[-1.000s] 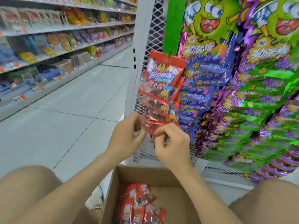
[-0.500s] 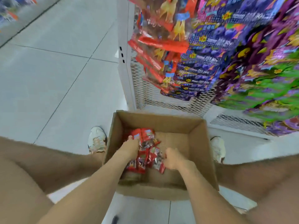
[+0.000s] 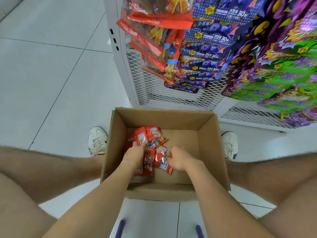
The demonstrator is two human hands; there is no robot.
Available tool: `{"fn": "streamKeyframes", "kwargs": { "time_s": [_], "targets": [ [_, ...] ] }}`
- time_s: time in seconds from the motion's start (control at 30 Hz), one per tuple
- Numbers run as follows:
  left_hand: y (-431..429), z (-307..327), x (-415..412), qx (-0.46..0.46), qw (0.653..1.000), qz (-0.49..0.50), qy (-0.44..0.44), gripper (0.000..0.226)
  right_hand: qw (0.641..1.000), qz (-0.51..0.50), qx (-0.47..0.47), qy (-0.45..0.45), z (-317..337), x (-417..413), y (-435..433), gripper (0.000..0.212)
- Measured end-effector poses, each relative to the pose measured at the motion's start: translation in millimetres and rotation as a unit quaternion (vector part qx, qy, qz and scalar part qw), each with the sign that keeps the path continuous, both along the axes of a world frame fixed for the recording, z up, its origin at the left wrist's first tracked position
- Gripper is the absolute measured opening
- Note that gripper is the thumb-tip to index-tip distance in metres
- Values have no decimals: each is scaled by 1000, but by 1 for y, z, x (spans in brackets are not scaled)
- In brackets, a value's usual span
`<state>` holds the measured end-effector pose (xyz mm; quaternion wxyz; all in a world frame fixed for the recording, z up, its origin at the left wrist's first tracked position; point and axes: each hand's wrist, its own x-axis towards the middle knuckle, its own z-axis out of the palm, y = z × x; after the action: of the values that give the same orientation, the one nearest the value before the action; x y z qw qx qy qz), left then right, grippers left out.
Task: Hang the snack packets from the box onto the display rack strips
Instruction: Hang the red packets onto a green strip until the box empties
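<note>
Red packets point(image 3: 154, 134) piled in left half of box point(image 3: 212, 152), long axes roughly 12–6; left hand point(image 3: 135, 152) curls around several, right hand point(image 3: 179, 158) pinches 1 tilted toward 5; rack point(image 3: 127, 69) at 12.

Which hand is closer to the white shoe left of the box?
Left. The left hand grips the red packets just across the box wall from the shoe; the right hand is farther right, mid-box.

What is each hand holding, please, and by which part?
Left hand grips red packets at the pile's left side; right hand pinches another packet by its right edge.
</note>
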<state>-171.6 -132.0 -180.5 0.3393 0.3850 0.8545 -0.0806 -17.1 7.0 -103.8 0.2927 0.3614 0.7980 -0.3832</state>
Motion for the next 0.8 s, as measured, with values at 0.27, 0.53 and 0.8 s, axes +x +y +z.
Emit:
{"fn": "streamKeyframes", "kwargs": {
  "time_s": [0.27,0.53,0.8],
  "targets": [
    [5,41,-17,108,993,-18,-33,20,1000,-18,-11,14,24,-1,6,24],
    [28,185,-39,237,952,-12,-192,13,982,-90,-45,159,75,-10,13,71],
    [23,291,-31,384,895,17,-228,14,926,-162,-132,314,144,-12,16,36]
  ]
}}
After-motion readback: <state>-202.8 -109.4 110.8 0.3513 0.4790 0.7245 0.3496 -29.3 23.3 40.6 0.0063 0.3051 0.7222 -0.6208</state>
